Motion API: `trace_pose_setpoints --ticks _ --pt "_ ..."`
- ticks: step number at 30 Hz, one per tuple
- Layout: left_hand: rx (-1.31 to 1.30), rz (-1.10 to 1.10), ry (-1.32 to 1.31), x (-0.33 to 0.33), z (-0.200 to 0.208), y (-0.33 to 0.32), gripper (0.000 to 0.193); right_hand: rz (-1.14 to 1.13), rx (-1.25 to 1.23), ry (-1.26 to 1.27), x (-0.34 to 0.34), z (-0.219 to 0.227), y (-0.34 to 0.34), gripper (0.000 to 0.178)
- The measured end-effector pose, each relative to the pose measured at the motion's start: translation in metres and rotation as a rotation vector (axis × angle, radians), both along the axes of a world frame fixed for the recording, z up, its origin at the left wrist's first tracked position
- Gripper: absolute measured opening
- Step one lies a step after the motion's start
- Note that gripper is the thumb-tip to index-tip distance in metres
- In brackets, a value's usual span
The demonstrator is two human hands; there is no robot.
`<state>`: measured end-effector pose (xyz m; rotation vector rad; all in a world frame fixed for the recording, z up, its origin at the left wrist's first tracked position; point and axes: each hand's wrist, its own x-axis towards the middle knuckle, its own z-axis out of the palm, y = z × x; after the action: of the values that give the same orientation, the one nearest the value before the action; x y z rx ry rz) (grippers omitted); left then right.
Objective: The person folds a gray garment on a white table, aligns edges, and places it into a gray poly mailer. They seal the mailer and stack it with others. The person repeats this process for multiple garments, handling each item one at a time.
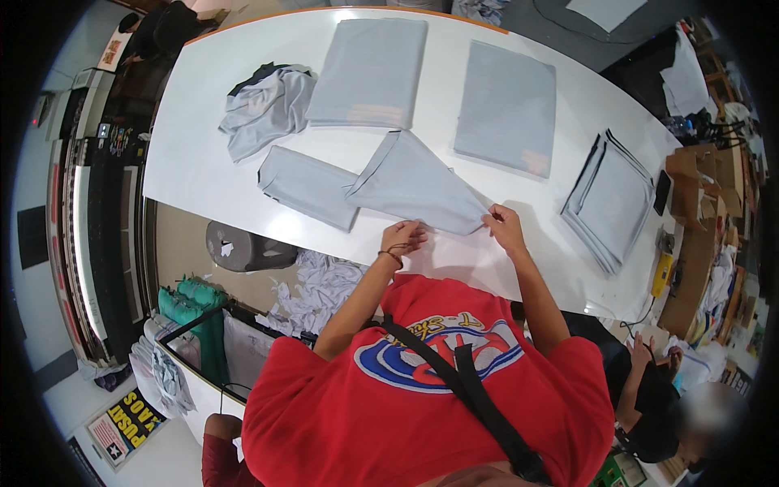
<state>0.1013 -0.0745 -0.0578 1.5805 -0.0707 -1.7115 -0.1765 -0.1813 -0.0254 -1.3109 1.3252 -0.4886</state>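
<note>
A light grey cut fabric piece (pixel 422 187) lies on the white table in front of me, its near edge between my hands. My left hand (pixel 404 239), with bracelets at the wrist, pinches that edge near its middle. At the right-hand corner, my right hand (pixel 506 228) grips the cloth between thumb and fingers. Another grey fabric piece (pixel 312 185) lies to the left, partly under the held one. Beyond them rest a folded grey fabric stack (pixel 369 73) and a second flat grey stack (pixel 507 109).
A crumpled grey cloth (pixel 272 109) with dark edging sits at the table's far left. Dark-edged folded panels (pixel 610 199) lie at the right, beside a phone (pixel 663 193) and a yellow tool (pixel 662 274). White scraps (pixel 312 292) lie below the left edge. A co-worker's hands (pixel 645 357) show at lower right.
</note>
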Motion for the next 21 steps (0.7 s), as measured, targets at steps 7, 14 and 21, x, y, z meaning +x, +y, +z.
trace_pose_setpoints --ticks 7,14,21 --pt "-0.216 -0.199 -0.657 0.007 0.01 -0.002 0.028 -0.026 -0.494 -0.343 0.009 0.016 0.017 0.018" --pt "-1.265 -1.158 -1.317 -0.003 0.098 -0.113 0.024 0.369 -0.457 -0.268 0.025 0.1 0.032 0.039" --pt "-1.106 -1.842 -1.379 0.02 0.103 -0.215 0.02 -0.036 -0.304 -0.485 -0.037 0.128 0.013 0.005"
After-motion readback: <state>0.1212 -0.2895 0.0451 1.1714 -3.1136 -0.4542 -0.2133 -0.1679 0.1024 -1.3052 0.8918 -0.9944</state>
